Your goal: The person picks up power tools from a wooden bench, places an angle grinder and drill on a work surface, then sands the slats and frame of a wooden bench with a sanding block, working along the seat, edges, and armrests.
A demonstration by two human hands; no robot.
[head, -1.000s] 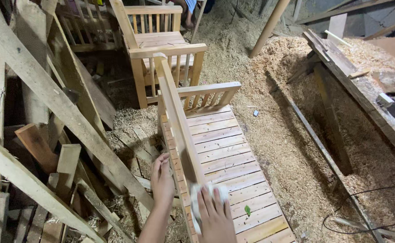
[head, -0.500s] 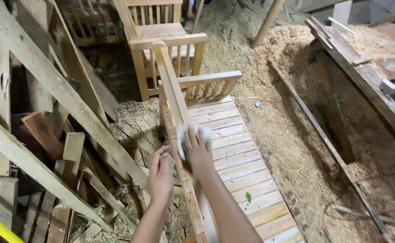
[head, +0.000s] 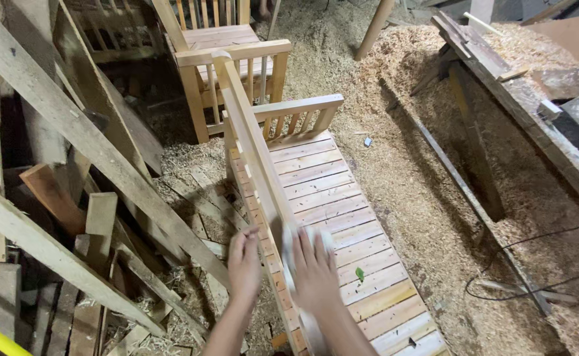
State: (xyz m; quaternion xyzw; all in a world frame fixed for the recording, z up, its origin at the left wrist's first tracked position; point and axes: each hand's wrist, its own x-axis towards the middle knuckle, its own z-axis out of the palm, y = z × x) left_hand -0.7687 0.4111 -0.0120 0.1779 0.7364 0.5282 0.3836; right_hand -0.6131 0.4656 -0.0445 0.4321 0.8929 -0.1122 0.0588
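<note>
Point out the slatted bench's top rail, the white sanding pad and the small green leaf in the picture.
Top rail [head: 253, 148]: head view, mid-length of its upper edge.
White sanding pad [head: 288, 249]: head view, edge left of the right hand.
Green leaf [head: 360, 274]: head view, its middle, lying on a seat slat.

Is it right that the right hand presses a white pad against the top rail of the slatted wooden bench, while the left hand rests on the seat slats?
Not quite. In the head view the left hand is not on the seat slats; it steadies the outer side of the top rail, away from the seat. The rest holds: the right hand presses a white pad against that rail of the slatted wooden bench.
</note>
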